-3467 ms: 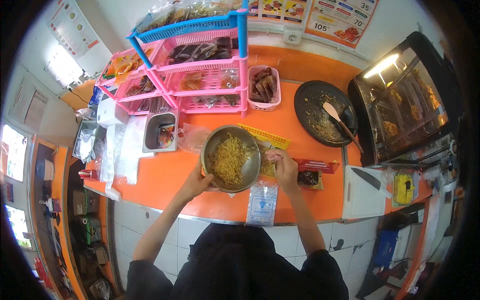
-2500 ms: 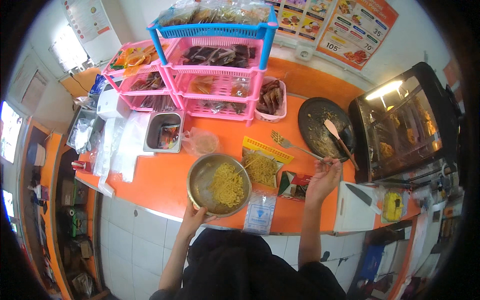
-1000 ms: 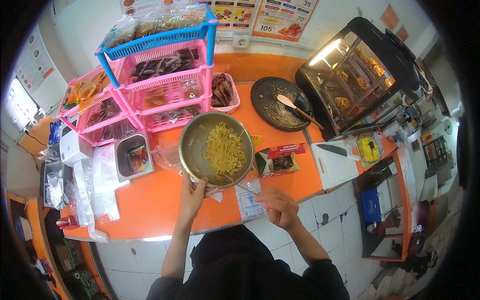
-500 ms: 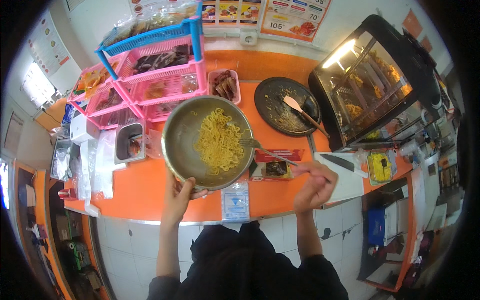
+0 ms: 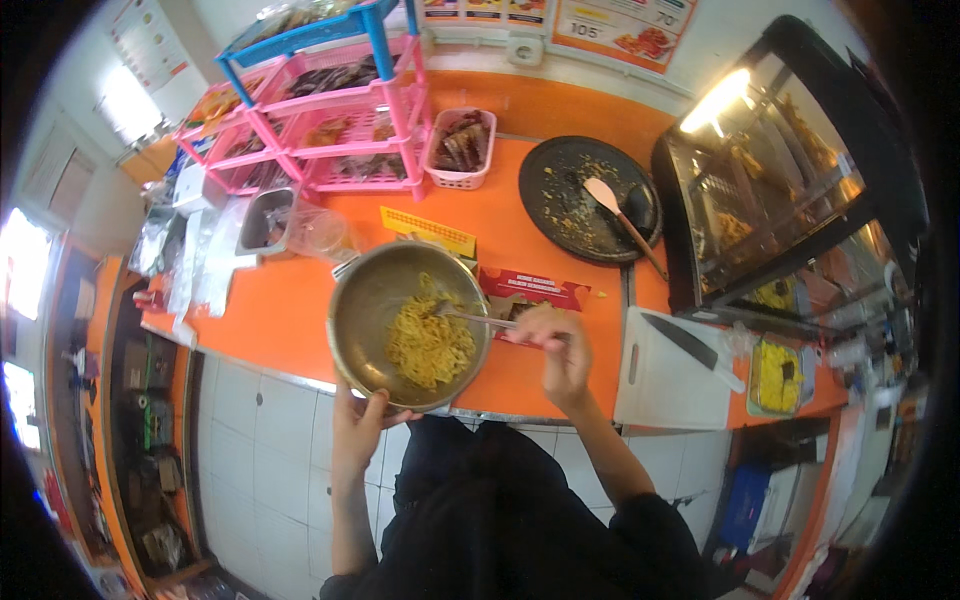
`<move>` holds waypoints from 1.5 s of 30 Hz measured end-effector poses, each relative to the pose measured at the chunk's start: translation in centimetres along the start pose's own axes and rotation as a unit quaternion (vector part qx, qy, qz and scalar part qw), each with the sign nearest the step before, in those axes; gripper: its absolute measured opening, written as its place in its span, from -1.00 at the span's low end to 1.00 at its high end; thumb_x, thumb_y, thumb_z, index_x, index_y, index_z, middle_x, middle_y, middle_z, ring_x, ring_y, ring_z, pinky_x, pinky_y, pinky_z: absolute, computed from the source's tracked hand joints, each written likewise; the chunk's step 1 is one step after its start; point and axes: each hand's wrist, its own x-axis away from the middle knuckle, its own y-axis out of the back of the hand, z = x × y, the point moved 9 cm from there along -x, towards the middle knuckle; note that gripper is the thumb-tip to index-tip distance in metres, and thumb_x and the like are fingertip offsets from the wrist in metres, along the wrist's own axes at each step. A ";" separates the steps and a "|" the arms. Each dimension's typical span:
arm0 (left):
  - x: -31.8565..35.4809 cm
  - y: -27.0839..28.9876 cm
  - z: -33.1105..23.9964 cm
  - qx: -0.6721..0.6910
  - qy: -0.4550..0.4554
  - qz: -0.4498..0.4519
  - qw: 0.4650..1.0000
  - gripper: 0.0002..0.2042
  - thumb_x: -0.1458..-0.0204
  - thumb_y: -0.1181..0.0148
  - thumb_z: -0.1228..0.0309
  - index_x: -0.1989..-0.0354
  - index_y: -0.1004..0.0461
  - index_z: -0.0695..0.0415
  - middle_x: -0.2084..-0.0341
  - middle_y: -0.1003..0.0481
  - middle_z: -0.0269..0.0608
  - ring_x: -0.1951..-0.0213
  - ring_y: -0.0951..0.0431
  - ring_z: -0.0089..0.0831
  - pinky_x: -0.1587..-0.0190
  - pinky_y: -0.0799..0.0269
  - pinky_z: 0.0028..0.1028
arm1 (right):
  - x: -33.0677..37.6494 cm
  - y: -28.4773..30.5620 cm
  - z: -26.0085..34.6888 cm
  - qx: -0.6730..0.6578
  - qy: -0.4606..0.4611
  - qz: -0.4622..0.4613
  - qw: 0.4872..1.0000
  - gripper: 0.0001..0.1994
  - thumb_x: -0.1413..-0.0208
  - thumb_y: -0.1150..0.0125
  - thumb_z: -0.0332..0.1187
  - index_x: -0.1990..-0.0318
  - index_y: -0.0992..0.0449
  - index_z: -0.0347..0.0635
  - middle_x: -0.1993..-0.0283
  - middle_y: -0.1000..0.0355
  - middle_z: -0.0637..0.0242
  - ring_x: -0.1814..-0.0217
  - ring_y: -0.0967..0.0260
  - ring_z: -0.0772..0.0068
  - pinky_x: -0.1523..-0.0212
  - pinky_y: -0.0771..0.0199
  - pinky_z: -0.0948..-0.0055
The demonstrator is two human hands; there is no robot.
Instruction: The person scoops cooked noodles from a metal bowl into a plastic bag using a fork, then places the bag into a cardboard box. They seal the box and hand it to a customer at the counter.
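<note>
Noodles (image 5: 430,347) sit in the steel bowl (image 5: 362,315), rim clasped by the left hand (image 5: 357,428) alone; the right hand (image 5: 562,355) grips a fork (image 5: 482,320) in them. I worry hard stirring could tip the bowl, spilling strands.

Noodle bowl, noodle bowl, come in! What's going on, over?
Left hand gripping bowl, thumb at rim. Right hand on fork, tines at noodles. Nothing seen blocking fork; red box just beyond right hand.
</note>
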 end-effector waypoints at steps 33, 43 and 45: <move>-4.5 -12.6 1.5 -0.153 -0.094 0.021 0.984 -0.16 -0.01 0.12 0.69 -0.34 0.55 0.05 0.15 -0.42 0.19 0.54 -0.60 -0.18 0.52 -0.60 -0.42 | 9.8 12.0 -10.2 0.020 -0.167 -0.106 0.980 -0.76 -0.29 0.15 -0.29 0.27 -0.35 -0.29 0.28 -0.47 0.15 0.27 -0.39 0.43 0.18 -0.39 0.49; -5.8 -14.9 0.4 -0.215 -0.073 0.033 0.973 -0.16 0.02 0.09 0.67 -0.30 0.58 0.22 0.26 -0.46 0.20 0.58 -0.59 -0.17 0.55 -0.58 -0.43 | 12.2 16.0 -10.3 0.106 -0.128 -0.225 0.960 -0.84 -0.28 0.10 -0.34 0.24 -0.29 -0.27 0.29 -0.44 0.11 0.27 -0.36 0.44 0.16 -0.38 0.47; -5.8 -15.4 -0.1 -0.234 -0.077 0.022 0.969 -0.16 0.03 0.08 0.66 -0.29 0.58 0.27 0.32 -0.48 0.20 0.60 -0.59 -0.16 0.56 -0.57 -0.43 | 12.3 15.0 -8.4 0.046 -0.084 -0.257 0.962 -0.84 -0.27 0.10 -0.33 0.23 -0.28 -0.27 0.30 -0.43 0.12 0.27 -0.36 0.44 0.17 -0.38 0.47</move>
